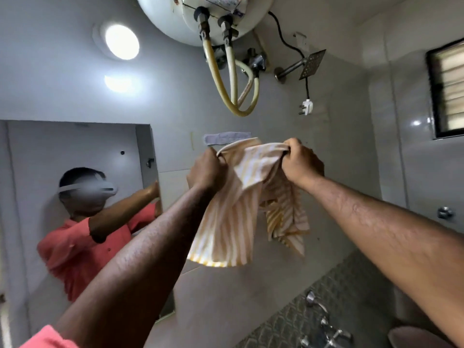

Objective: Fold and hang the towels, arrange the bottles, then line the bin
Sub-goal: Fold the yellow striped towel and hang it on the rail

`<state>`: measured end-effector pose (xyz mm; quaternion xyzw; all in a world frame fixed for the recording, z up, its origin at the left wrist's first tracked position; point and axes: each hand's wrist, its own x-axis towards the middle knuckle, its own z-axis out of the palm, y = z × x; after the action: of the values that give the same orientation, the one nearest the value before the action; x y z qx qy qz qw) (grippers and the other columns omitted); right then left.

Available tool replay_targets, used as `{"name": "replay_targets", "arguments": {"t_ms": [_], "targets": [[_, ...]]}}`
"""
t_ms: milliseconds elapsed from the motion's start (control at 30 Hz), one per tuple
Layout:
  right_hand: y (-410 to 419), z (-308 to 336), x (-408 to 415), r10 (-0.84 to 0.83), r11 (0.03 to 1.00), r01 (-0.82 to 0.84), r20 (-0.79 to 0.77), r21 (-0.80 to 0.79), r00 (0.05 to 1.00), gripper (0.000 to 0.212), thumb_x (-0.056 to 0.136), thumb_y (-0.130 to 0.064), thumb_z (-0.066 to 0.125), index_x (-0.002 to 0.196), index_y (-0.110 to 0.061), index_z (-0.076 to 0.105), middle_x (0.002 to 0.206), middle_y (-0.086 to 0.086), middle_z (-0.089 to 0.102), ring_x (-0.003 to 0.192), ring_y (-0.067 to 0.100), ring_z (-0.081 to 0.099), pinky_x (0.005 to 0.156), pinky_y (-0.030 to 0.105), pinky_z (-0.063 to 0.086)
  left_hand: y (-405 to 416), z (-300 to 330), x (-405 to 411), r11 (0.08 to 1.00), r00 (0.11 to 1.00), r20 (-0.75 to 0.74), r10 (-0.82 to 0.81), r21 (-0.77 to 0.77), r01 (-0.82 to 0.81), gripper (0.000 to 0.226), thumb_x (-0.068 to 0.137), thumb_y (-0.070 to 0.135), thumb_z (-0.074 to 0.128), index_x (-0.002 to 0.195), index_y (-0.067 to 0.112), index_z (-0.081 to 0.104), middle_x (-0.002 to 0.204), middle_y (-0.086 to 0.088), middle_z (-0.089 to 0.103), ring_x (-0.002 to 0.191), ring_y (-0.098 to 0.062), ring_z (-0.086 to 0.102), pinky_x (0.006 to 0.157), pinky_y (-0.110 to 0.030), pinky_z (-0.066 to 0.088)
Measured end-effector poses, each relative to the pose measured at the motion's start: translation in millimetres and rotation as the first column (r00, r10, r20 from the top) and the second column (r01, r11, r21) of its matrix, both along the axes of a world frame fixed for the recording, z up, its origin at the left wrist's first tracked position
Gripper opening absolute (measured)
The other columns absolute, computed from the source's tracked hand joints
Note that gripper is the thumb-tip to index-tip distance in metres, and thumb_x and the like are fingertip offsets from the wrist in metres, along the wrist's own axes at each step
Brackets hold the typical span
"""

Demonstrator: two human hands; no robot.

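item: yellow-and-white striped cotton towel [233, 209], held aloft before the grey tiled wall [339, 151], top edge bunched. left hand [207, 173] and right hand [300, 160] each clench it. risk: uneven, crumpled grip likely gives a skewed fold; a loosened fist could drop it.

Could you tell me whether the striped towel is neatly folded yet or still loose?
Still loose: the striped towel hangs bunched and uneven from both hands, left and right, which grip its top edge.

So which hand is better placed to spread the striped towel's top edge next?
Probably the right hand: it pinches the bunched top edge of the towel with free wall beyond; the left hand grips nearer the mirror.
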<state>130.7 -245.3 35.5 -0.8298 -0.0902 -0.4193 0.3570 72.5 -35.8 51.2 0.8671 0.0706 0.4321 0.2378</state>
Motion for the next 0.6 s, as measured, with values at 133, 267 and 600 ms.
{"name": "replay_targets", "arguments": {"t_ms": [133, 267, 600], "targets": [[-65, 4, -7, -0.13, 0.987, 0.124, 0.055, 0.099, 0.99, 0.027, 0.098, -0.024, 0.046, 0.125, -0.023, 0.052, 0.123, 0.016, 0.066, 0.11, 0.041, 0.063, 0.084, 0.041, 0.045, -54, 15, 10, 0.952, 0.951, 0.087, -0.298, 0.098, 0.289, 0.027, 0.1, 0.037, 0.052, 0.096, 0.013, 0.062, 0.102, -0.012, 0.07, 0.099, -0.035, 0.065, 0.074, -0.035, 0.043], [-144, -5, -23, -0.269, 0.96, 0.276, 0.119, -0.046, 0.956, 0.027, 0.098, -0.02, 0.045, 0.124, -0.022, 0.05, 0.116, 0.018, 0.068, 0.103, 0.042, 0.064, 0.075, 0.04, 0.04, -117, 18, 18, 0.887, 0.897, -0.003, -0.442, 0.148, 0.438, 0.048, 0.098, 0.043, 0.055, 0.061, 0.013, 0.05, 0.085, -0.019, 0.07, 0.09, -0.04, 0.067, 0.062, -0.033, 0.036], [-280, -13, -60, -0.397, 0.822, 0.281, -0.144, -0.495, 0.906, 0.027, 0.099, -0.043, 0.042, 0.114, -0.024, 0.053, 0.122, 0.011, 0.068, 0.11, 0.035, 0.065, 0.086, 0.042, 0.048, -266, 26, 26, 0.756, 0.804, 0.088, -0.588, -0.294, 0.585, 0.03, 0.096, 0.029, 0.051, 0.076, 0.011, 0.064, 0.098, -0.01, 0.071, 0.092, -0.034, 0.065, 0.072, -0.028, 0.044]]}}
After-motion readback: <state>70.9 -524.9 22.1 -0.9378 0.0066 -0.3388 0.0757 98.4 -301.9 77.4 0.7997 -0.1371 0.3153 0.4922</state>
